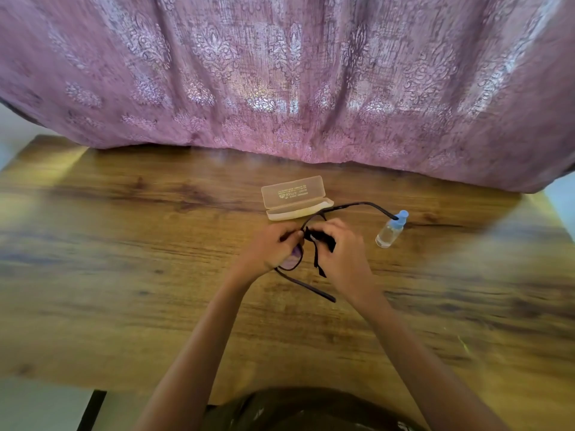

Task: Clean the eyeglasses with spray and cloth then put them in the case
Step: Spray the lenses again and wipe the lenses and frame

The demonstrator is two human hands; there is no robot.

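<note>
Head view: my left hand pinches the eyeglasses, my right hand grips the cloth against them. The open case lies just beyond both, long axis crosswise.

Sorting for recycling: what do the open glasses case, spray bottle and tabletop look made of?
Case: probably frosted translucent plastic; its printed lid looks pale and semi-clear. Spray bottle: clear plastic or glass, unclear which, with a matte blue cap. Tabletop: wood or wood-look laminate, brown grain with slight sheen.
</note>
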